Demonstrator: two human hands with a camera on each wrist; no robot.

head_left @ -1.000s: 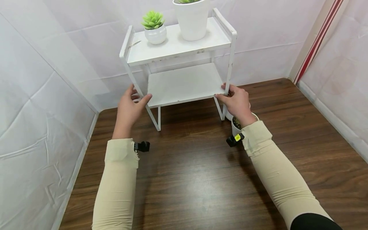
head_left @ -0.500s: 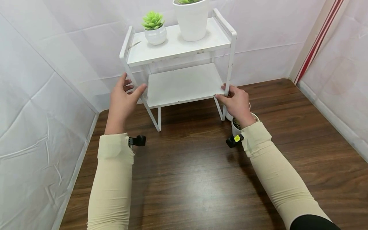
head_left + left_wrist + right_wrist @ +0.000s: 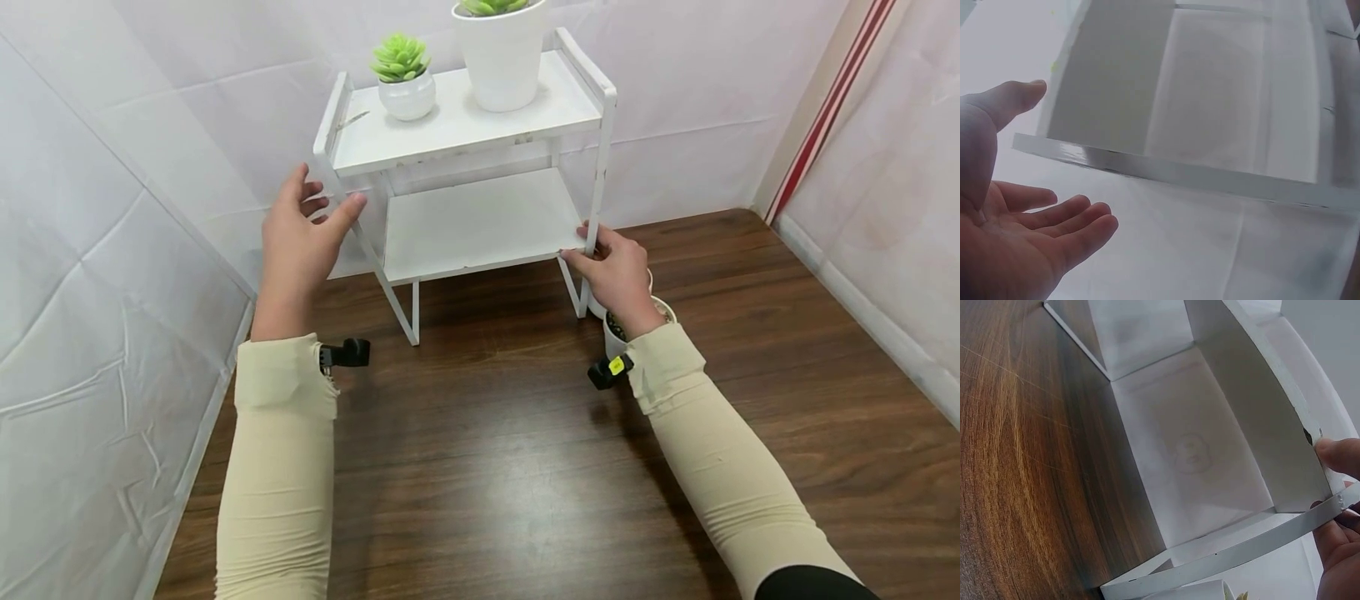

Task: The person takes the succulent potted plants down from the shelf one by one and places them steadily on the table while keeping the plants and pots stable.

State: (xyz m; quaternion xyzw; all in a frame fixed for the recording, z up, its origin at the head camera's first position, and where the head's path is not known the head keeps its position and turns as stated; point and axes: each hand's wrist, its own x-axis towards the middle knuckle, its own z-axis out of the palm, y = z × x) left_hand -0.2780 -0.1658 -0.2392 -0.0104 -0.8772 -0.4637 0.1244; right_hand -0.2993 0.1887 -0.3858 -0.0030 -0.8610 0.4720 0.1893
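- While the right hand (image 3: 618,271) keeps to its corner of the white two-tier shelf (image 3: 465,150), the left hand (image 3: 298,237) hangs beside the opposite side.
- Shelf: upright on the brown wood-grain table (image 3: 480,467), near the back, close to the white sheeting (image 3: 697,75).
- Right hand: closed in a pinch, thumb against the front edge of the lower board (image 3: 480,221), fingers behind the right front upright (image 3: 602,167).
- Left hand: thumb and fingers spread well apart, gripping nothing. The left front upright (image 3: 1210,175) lies between them; I see no contact (from the wrist angle, a gap shows on both sides).
- Top tier, left: small round white pot (image 3: 408,97) with a bright green succulent (image 3: 400,57).
- Top tier, further right: taller white pot (image 3: 501,62), green plant (image 3: 493,6) at its mouth, cut off above.
- By the shelf's right leg, on the table: a white pot (image 3: 612,340) with dark, grainy filling, partly behind the right wrist; another white object just behind it, too hidden to name.
- Both wrists: cream sleeves (image 3: 277,467), small black cameras (image 3: 348,352) (yellow tag (image 3: 617,365) on the right one).
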